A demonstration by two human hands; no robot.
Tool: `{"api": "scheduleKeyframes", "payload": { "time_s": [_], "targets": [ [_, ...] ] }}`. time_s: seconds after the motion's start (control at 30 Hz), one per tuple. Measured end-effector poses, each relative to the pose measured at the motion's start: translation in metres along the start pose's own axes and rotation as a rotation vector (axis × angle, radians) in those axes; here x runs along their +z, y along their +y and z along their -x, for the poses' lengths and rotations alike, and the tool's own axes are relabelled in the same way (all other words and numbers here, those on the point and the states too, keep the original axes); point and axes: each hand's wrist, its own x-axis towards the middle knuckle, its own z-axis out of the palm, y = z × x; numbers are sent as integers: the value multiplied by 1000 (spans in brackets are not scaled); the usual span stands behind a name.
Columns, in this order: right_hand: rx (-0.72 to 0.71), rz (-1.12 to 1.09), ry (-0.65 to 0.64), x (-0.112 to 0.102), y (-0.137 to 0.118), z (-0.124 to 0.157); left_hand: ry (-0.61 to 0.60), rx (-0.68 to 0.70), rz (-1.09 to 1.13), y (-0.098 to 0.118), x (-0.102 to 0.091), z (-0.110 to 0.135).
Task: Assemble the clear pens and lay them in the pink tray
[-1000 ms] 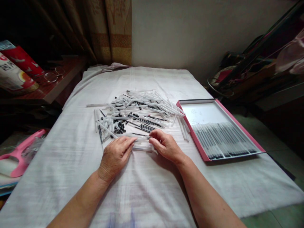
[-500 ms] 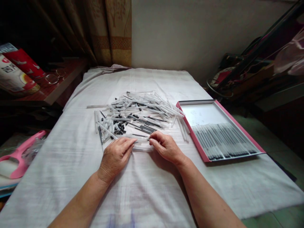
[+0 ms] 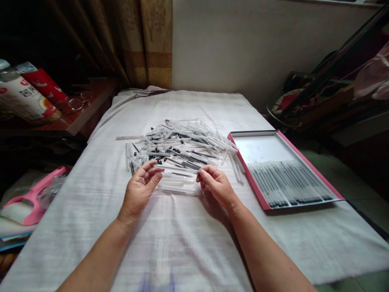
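Note:
A clear pen barrel (image 3: 179,168) is pinched in my right hand (image 3: 216,184), thumb against fingers, and points left. My left hand (image 3: 141,188) is by the barrel's other end, palm turned up, fingers loosely curled and thumb apart. A small black piece shows at its fingertips; whether it is touching them is hard to see. Below the hands, several clear barrels (image 3: 178,190) lie on the white cloth, with a thin dark refill (image 3: 181,174) just above them. Beyond lies a heap of pen parts (image 3: 188,140): clear barrels, dark refills and small black caps.
To the right, a pink-edged box (image 3: 253,188) holds a row of pens (image 3: 282,184). White cloth (image 3: 188,243) covers the table. A pink-handled tool (image 3: 33,198) stands at the left edge, near a side table (image 3: 75,123) bearing a jar (image 3: 30,99), a red can and glasses.
My left hand has loosened its pinch, moved left and turned palm up. My right hand keeps its pinch and has shifted slightly right. The view has tilted a little.

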Motion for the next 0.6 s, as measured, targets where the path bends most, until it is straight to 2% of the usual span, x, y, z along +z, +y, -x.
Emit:
{"api": "scheduleKeyframes", "payload": {
  "time_s": [0.1,0.2,0.4,0.5,0.6],
  "targets": [
    [20,1,-74,7,-2,3,-36,-184,224,3,6,2],
    [25,53,-142,16,-1,7,-50,-237,345,7,12,8],
    [-44,220,-220,21,6,12,-28,-213,489,8,14,9],
    [-133,344,-146,17,6,8,65,-157,481,5,9,3],
    [-231,562,-85,17,0,-3,164,-118,408,-1,4,-4]
  ]
}}
